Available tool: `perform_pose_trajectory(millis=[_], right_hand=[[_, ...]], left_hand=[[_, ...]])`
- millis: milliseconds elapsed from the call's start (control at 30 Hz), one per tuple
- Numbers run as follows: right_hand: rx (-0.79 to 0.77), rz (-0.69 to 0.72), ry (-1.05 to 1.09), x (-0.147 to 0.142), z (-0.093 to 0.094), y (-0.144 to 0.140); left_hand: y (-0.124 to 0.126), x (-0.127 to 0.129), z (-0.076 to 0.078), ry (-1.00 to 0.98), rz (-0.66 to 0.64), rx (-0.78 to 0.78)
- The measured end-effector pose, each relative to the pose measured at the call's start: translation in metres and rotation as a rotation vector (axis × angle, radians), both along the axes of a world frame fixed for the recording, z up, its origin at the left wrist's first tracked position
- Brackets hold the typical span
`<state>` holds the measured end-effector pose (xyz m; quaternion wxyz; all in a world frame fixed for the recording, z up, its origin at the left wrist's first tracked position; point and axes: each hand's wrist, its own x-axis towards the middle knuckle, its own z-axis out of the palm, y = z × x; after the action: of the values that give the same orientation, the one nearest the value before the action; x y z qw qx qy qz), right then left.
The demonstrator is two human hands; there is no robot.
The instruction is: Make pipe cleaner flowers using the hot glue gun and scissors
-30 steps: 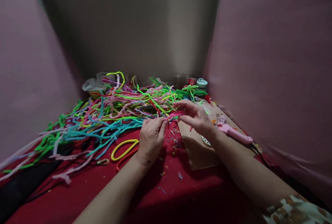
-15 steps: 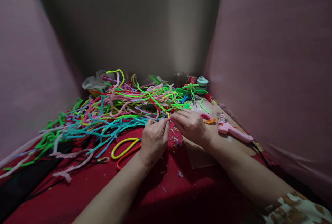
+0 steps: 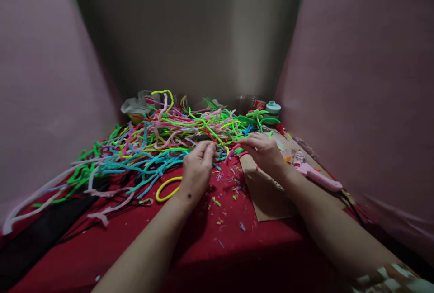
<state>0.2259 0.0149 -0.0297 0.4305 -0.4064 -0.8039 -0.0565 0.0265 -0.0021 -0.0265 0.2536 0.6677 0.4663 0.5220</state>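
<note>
One slender, bent, fuzzy pink stem [image 3: 232, 151] is pinched in the right grip [image 3: 266, 151], the left grip [image 3: 197, 167] unclear.

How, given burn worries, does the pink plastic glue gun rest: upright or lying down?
Lying down: the glue gun stretches flat on the brown cardboard sheet.

- Bare hands: two, one left hand [image 3: 198, 164] and one right hand [image 3: 264, 153].
- Bright pink fuzzy stem [image 3: 232, 152] at the right fingertips: at least one.
- Tangled multicoloured fuzzy stems [image 3: 183, 126]: many, too interwoven to count.
- Pink plastic glue gun [image 3: 320, 177], trigger type: one.
- Flat brown cardboard sheet [image 3: 271, 205]: one.
- Yellow looped handle [image 3: 165, 191]: one visible.
- Pale aqua round-lidded jar [image 3: 273, 107]: one.
- Crumpled translucent plastic bag [image 3: 134, 105]: one.
- Deep red tablecloth [image 3: 135, 248]: one.
- Small multicoloured fuzzy scraps [image 3: 217, 201]: numerous, uncounted.
</note>
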Motion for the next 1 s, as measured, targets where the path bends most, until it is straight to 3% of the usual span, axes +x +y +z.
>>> perform_pose_trajectory(millis=[100, 200, 300, 467, 667, 800, 1000], right_hand=[[-0.157, -0.012, -0.013, 0.007, -0.002, 0.006], [-0.243, -0.056, -0.150, 0.008, -0.003, 0.005], [-0.249, -0.095, -0.261, 0.006, -0.001, 0.002], [-0.238, -0.016, -0.388, 0.009, -0.006, 0.005], [-0.208, 0.006, -0.379, 0.012, -0.011, 0.009], [-0.151, 0.020, -0.226, 0.005, -0.010, 0.007], [-0.209, 0.131, 0.030, -0.010, -0.007, -0.002]], left_hand=[[0.014, -0.025, 0.013, -0.044, 0.109, -0.107], [0.026, -0.055, 0.022, 0.128, 0.065, -0.263], [0.030, -0.082, 0.026, 0.367, 0.089, -0.269], [0.012, -0.122, 0.038, 0.547, 0.159, -0.295], [-0.017, -0.159, 0.044, 0.504, 0.116, -0.354], [-0.016, -0.136, 0.039, 0.507, 0.019, -0.311], [-0.003, -0.033, 0.040, 0.499, -0.244, -0.077]])
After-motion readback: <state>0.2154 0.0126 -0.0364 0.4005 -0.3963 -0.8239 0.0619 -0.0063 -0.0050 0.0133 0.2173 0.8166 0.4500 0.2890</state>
